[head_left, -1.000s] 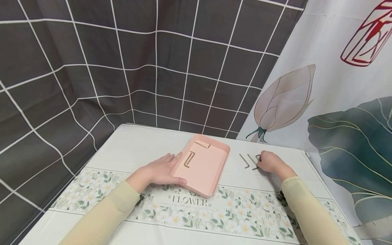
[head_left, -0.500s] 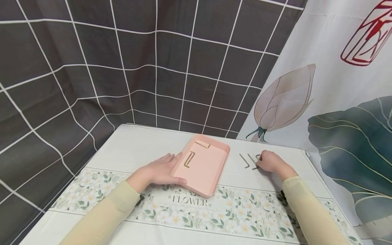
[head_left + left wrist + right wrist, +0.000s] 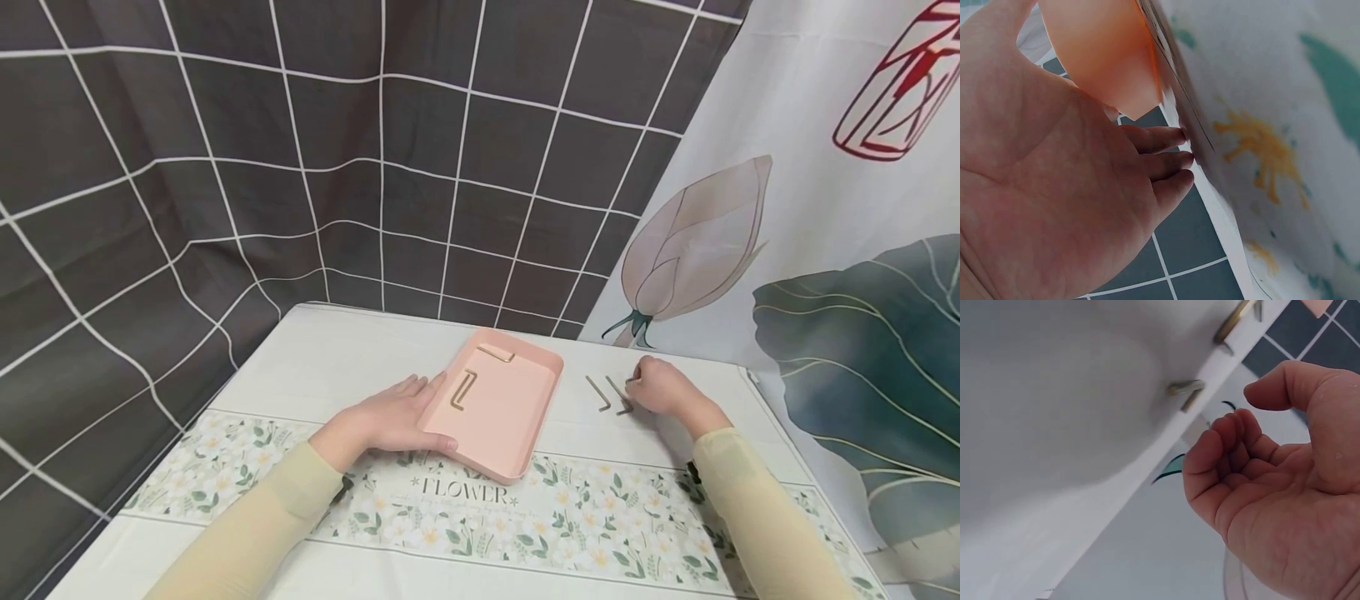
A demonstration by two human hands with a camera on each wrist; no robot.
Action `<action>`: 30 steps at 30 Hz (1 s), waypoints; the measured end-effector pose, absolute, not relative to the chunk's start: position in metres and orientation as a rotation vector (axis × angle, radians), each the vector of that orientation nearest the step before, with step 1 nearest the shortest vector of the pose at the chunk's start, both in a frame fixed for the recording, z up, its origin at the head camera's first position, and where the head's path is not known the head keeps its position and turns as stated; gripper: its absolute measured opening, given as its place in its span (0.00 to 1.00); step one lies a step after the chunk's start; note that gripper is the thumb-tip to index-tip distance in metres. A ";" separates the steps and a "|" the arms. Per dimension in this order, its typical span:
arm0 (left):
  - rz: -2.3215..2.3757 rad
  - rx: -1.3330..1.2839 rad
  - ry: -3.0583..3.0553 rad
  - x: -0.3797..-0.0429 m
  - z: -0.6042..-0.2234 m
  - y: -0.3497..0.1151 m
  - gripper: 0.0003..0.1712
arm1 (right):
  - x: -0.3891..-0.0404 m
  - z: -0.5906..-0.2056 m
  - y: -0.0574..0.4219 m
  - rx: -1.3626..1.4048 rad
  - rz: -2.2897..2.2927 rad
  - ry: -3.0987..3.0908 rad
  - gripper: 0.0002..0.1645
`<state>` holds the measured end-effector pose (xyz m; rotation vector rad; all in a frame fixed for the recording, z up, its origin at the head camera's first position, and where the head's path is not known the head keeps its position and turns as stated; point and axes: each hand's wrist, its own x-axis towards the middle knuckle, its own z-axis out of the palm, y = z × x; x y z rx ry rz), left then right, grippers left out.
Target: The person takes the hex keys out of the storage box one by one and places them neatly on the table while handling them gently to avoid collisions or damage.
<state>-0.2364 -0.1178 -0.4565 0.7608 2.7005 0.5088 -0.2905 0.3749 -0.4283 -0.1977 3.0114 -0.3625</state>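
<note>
In the head view my left hand point(image 3: 397, 421) lies along the left side of a shallow pink tray point(image 3: 517, 446), thumb at its front rim. The left wrist view shows its fingers point(image 3: 1160, 165) straight beside the tray point(image 3: 1107, 56). Several brass-coloured L-shaped hex keys point(image 3: 463, 390) lie in the tray. To its right, two more hex keys point(image 3: 600, 394) lie side by side on the white table, with my right hand point(image 3: 663, 390) right at the nearer one. In the right wrist view that hand's fingers are loosely bent, thumb apart from them, nothing showing between; a hex key point(image 3: 1185, 392) lies beyond.
A white tablecloth point(image 3: 315, 350) with a floral band point(image 3: 585, 517) covers the table. Behind the table hangs a dark grid-patterned curtain point(image 3: 420, 200), and at right a white curtain point(image 3: 810, 75) with a flower print. The tray stands near the table's back edge.
My right hand has shifted slightly up and left, and its knuckles have lifted; the third hex key beside it no longer shows. The left hand and tray have not moved.
</note>
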 end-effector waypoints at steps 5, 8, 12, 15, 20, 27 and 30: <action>0.507 0.762 2.699 -0.236 -0.455 -0.118 0.79 | -0.290 -0.418 0.360 -0.271 -0.406 3.051 0.18; 0.504 0.766 2.700 -0.236 -0.454 -0.119 0.79 | -0.292 -0.414 0.349 -0.316 -0.435 3.081 0.18; 0.502 0.767 2.701 -0.236 -0.454 -0.119 0.79 | -0.294 -0.411 0.334 -0.361 -0.467 3.104 0.18; 0.507 0.764 2.697 -0.235 -0.454 -0.119 0.79 | -0.296 -0.410 0.324 -0.391 -0.464 3.114 0.20; 0.524 0.761 2.688 -0.233 -0.453 -0.119 0.78 | -0.297 -0.408 0.310 -0.455 -0.451 3.145 0.19; 0.542 0.763 2.687 -0.233 -0.452 -0.119 0.77 | -0.301 -0.405 0.291 -0.508 -0.446 3.156 0.20; 0.546 0.764 2.689 -0.233 -0.452 -0.119 0.76 | -0.303 -0.404 0.283 -0.509 -0.452 3.145 0.20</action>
